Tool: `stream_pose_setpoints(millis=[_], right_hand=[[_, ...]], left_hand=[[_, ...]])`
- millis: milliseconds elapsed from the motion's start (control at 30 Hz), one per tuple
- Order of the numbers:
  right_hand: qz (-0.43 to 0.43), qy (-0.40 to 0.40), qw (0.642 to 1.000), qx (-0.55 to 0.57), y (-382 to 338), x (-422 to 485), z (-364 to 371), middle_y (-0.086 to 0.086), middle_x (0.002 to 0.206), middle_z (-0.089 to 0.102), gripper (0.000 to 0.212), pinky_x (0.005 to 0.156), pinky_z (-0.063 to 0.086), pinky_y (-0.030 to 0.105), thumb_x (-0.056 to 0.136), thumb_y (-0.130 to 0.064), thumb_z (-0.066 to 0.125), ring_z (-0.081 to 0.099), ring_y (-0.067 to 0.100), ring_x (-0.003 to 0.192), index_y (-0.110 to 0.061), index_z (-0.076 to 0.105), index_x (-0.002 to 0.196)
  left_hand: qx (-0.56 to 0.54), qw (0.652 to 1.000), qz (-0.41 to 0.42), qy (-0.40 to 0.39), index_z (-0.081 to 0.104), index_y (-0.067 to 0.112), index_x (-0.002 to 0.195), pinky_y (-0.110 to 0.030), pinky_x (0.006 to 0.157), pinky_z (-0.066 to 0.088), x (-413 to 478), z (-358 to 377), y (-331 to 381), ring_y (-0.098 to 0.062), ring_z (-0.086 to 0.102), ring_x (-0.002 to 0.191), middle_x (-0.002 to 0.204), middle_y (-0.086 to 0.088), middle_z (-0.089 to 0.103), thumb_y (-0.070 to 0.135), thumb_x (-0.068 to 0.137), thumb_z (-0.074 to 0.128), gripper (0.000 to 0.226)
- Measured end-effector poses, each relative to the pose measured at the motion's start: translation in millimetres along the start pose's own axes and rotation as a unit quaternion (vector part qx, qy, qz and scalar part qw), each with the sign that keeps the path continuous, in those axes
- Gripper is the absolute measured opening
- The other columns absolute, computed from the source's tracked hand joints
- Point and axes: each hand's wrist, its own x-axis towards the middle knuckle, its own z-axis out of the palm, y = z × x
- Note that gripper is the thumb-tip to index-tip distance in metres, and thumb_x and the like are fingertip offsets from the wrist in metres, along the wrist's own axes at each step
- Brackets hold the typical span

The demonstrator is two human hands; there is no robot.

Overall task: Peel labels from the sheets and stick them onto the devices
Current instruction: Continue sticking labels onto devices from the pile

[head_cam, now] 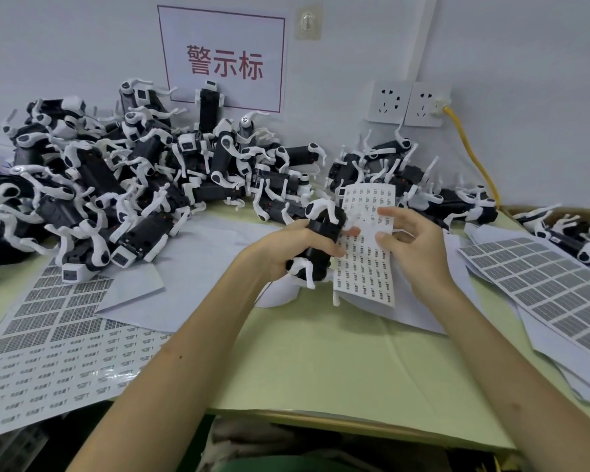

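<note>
My left hand (297, 248) grips a black device with white clips (322, 233), held upright above the table at centre. Just to its right lies a narrow white sheet of small printed labels (365, 267), propped against the pile behind. My right hand (413, 240) hovers over that sheet with fingers curled, thumb and fingertips close to the sheet's upper part; whether a label is between them I cannot tell. A large heap of identical black-and-white devices (116, 185) fills the back left of the table.
Larger label sheets lie flat at the front left (48, 335) and at the right (542, 291). More devices sit at the back right (457, 195) and in a box at the far right (576, 233). A yellow cable (474, 158) hangs from the wall socket.
</note>
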Motion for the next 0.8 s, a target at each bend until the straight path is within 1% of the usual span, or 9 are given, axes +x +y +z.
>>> stream_pose_setpoints(millis=[100,200,300,367,433,500,567,700,800], right_hand=[[-0.002,-0.013,1.000,-0.003,0.3,0.9,-0.5,-0.016,0.118,0.071,0.043,0.069,0.057,0.018,0.089,0.003,0.071,0.070,0.000,0.087,-0.034,0.072,0.110],[-0.016,-0.034,0.999,-0.009,0.7,-0.4,0.5,-0.017,0.118,0.072,0.044,0.075,0.056,0.016,0.089,0.003,0.072,0.070,0.000,0.090,-0.036,0.073,0.110],[-0.042,-0.040,0.998,-0.017,-0.8,-1.6,0.9,-0.016,0.111,0.073,0.046,0.071,0.054,0.013,0.088,0.002,0.074,0.070,-0.002,0.085,-0.041,0.071,0.103],[-0.065,-0.036,0.996,-0.049,-1.8,-1.8,1.0,-0.019,0.106,0.071,0.047,0.068,0.053,0.011,0.088,-0.001,0.076,0.070,-0.003,0.080,-0.046,0.068,0.099],[-0.085,-0.028,0.992,-0.086,-1.8,-2.3,1.4,-0.021,0.100,0.071,0.047,0.067,0.051,0.009,0.087,-0.005,0.079,0.069,-0.004,0.076,-0.049,0.065,0.096],[-0.101,-0.018,0.988,-0.114,-1.2,-3.2,2.4,-0.023,0.094,0.070,0.044,0.065,0.048,0.007,0.085,-0.009,0.081,0.067,-0.006,0.074,-0.050,0.065,0.093],[-0.125,-0.004,0.982,-0.139,0.4,-3.4,2.2,-0.023,0.095,0.067,0.038,0.066,0.045,0.004,0.084,-0.012,0.083,0.065,-0.007,0.077,-0.046,0.068,0.094],[-0.159,0.006,0.968,-0.195,5.3,0.1,-3.3,-0.006,0.100,0.057,0.025,0.072,0.041,0.008,0.083,-0.021,0.085,0.058,0.005,0.089,-0.032,0.077,0.104],[-0.211,-0.007,0.946,-0.244,7.6,2.1,-5.5,-0.004,0.108,0.057,0.021,0.079,0.042,0.011,0.083,-0.014,0.084,0.055,0.006,0.099,-0.019,0.080,0.104]], left_hand=[[0.006,1.000,0.012,-0.001,0.063,0.006,0.137,-0.037,0.074,0.062,-1.7,0.7,0.2,-0.034,0.073,0.105,0.130,-0.022,0.070,-0.005,0.086,0.072,0.053],[-0.006,1.000,0.026,-0.013,0.066,0.008,0.136,-0.037,0.074,0.062,-3.1,1.5,-0.3,-0.033,0.072,0.111,0.128,-0.019,0.071,-0.005,0.084,0.072,0.054],[0.000,0.999,0.030,-0.027,0.066,0.013,0.137,-0.044,0.083,0.062,-3.4,2.9,-0.6,-0.037,0.068,0.120,0.132,-0.015,0.071,-0.003,0.084,0.071,0.055],[0.002,0.999,0.026,-0.021,0.062,0.011,0.140,-0.051,0.090,0.061,-2.6,4.2,-0.9,-0.039,0.067,0.122,0.134,-0.017,0.069,-0.001,0.077,0.074,0.065],[0.001,1.000,0.020,-0.009,0.059,0.009,0.142,-0.060,0.099,0.055,-1.9,5.5,-1.0,-0.039,0.067,0.122,0.134,-0.017,0.069,0.001,0.070,0.075,0.073],[0.005,1.000,0.023,0.001,0.059,0.010,0.141,-0.064,0.103,0.052,-1.7,5.4,-0.7,-0.039,0.067,0.122,0.133,-0.018,0.069,0.002,0.069,0.075,0.075],[0.009,1.000,0.025,0.010,0.060,0.010,0.140,-0.064,0.104,0.051,-1.7,5.3,-0.3,-0.039,0.066,0.123,0.133,-0.017,0.070,0.003,0.068,0.075,0.074],[0.012,0.999,0.033,0.009,0.063,0.011,0.138,-0.059,0.099,0.056,-2.2,7.9,-0.5,-0.035,0.067,0.122,0.132,-0.013,0.071,0.003,0.068,0.077,0.071],[0.012,0.999,0.020,0.035,0.060,0.011,0.135,-0.055,0.093,0.061,-1.1,9.5,-2.3,-0.035,0.070,0.117,0.131,-0.017,0.070,0.005,0.064,0.081,0.075]])
